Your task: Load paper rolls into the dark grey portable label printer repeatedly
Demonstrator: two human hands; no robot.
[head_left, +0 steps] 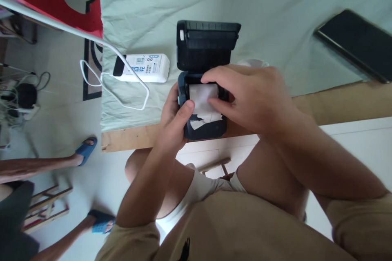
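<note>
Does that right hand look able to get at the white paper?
Probably yes: the lid is open, the right hand is at the paper, and the left hand holds the case at one side.

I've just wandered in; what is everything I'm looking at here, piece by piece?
Dark case: one, black, centre, lid raised
Paper: seemingly one roll, white, torn end, inside the case
Cloth: one, pale green, over the table
Table: one, bare wood front edge
Labelled block: one, white with dark end, left of the case
Cable: at least one, white, crossing the block
Phone-like slab: one, black, right side
Red object: one, red, upper left
Wooden frame: one, brown, floor, lower left
Slippers: two, blue, on another person's feet
Shirt: one, tan, bottom
Left hand: one, bare, holding the case
Right hand: one, bare, fingers on the paper
</note>
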